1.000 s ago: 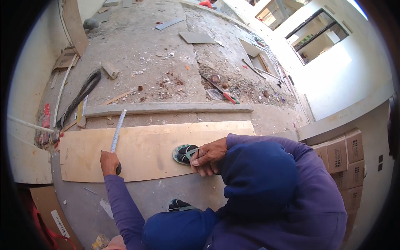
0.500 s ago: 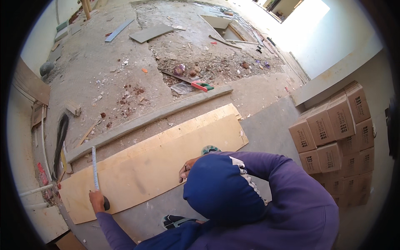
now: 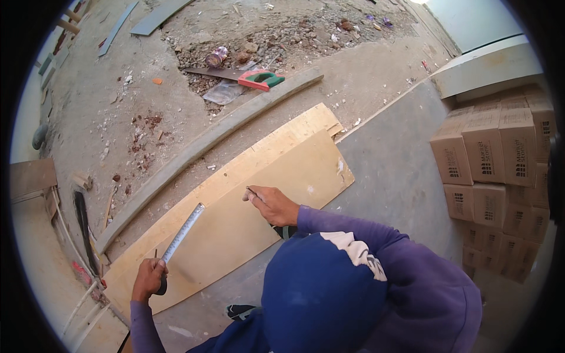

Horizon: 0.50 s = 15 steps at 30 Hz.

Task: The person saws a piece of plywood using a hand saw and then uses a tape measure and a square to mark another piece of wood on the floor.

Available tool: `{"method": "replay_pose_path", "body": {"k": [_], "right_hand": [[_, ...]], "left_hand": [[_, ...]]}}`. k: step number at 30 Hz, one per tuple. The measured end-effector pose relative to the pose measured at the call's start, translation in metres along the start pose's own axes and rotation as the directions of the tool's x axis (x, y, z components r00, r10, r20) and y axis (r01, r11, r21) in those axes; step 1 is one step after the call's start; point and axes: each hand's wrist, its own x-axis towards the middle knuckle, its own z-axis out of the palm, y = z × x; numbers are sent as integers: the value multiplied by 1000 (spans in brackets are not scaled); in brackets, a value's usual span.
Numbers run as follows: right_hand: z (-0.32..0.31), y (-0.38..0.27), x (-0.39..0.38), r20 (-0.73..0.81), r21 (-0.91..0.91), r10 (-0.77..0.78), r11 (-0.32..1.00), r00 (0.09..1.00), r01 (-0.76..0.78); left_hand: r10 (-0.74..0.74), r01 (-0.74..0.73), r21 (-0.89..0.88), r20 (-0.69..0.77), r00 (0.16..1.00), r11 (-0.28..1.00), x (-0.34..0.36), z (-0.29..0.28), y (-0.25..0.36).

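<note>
The head camera is looking down on a pale wooden sheet [image 3: 300,176], which is lying aslant across the floor and partly covering a second wooden sheet [image 3: 265,154] beneath it. The person's left hand [image 3: 150,276] is clamping its fingers and thumb on a tape measure [image 3: 181,234], whose dark case is sitting in the grip and whose blade is running out slantwise over the upper sheet. The blade's end is lying near that sheet's far edge; whether it is touching the wood I cannot tell. The right hand [image 3: 273,205] is hanging over the upper sheet, thumb and fingers pinched together on a thin dark thing [image 3: 251,190], too small for naming. Purple sleeves [image 3: 353,226] are covering both arms, and blue cloth [image 3: 321,288] with a pale patch is filling the lower middle. Beyond the sheets, a long grey strip [image 3: 203,143] is running roughly alongside them. A saw [image 3: 250,79] with a red and green handle is resting past it, just beside a clear plastic bag [image 3: 223,92]. Brown cartons [image 3: 485,153] are standing stacked at the right.
</note>
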Motion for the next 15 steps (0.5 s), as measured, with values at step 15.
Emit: {"method": "replay_pose_path", "body": {"k": [15], "right_hand": [[-129,47,-17,-450,250,371,925,812,-285]], "left_hand": [[131,-34,-520,151,980,854,148,275,332]]}}
